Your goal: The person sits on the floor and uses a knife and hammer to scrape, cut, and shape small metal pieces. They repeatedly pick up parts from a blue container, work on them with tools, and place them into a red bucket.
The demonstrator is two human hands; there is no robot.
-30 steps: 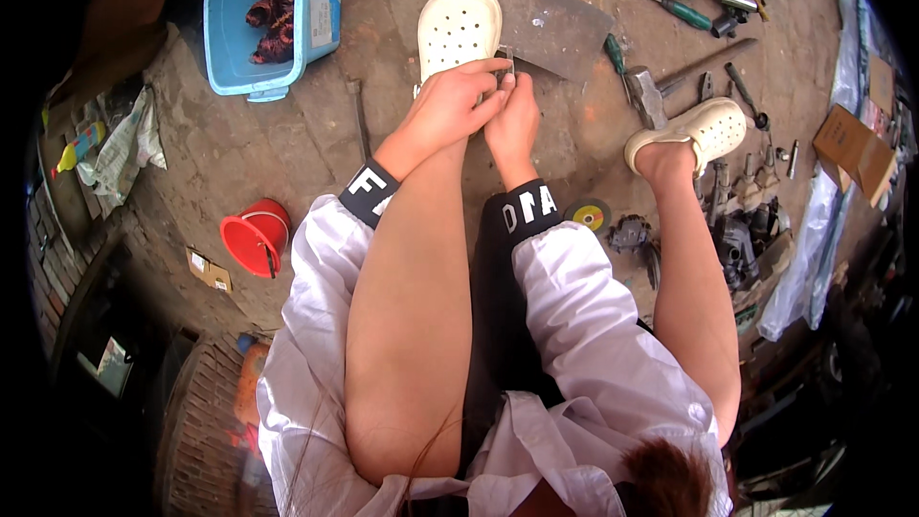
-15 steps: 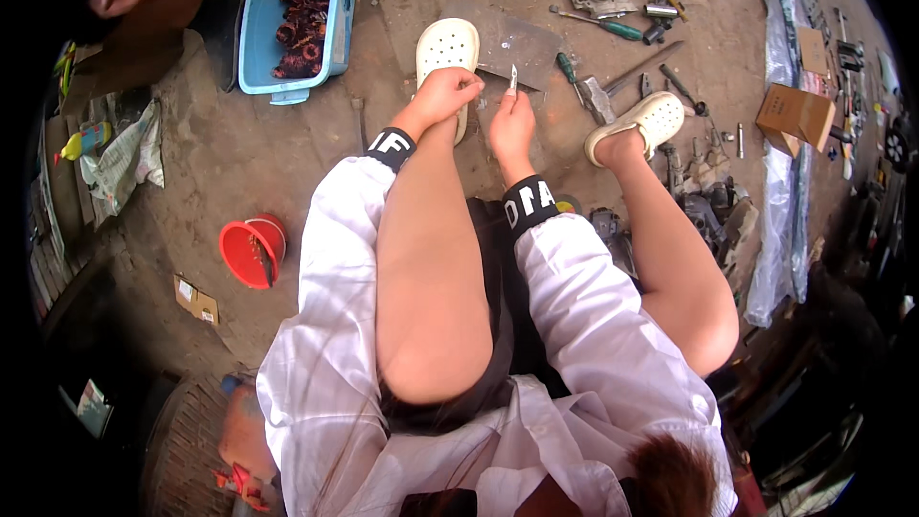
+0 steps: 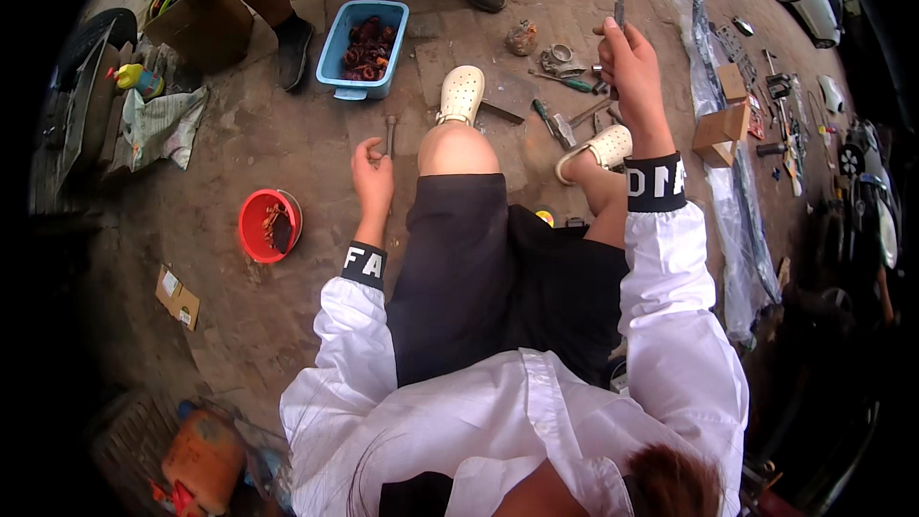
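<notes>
At 10 o'clock in the view, the left hand has loosely curled fingers, its left forearm aimed toward 12 o'clock. Between 1 and 2 o'clock, the right hand reaches farther, pinching, its wrist nearly straight, the right forearm also aimed toward 12.

On the floor, a tub containing wire coils stands ahead of the left hand, a bucket to that hand's left. A screwdriver lies between tub and carton, which sits farther right on plastic sheeting. The right hand holds a metal strip.
</notes>
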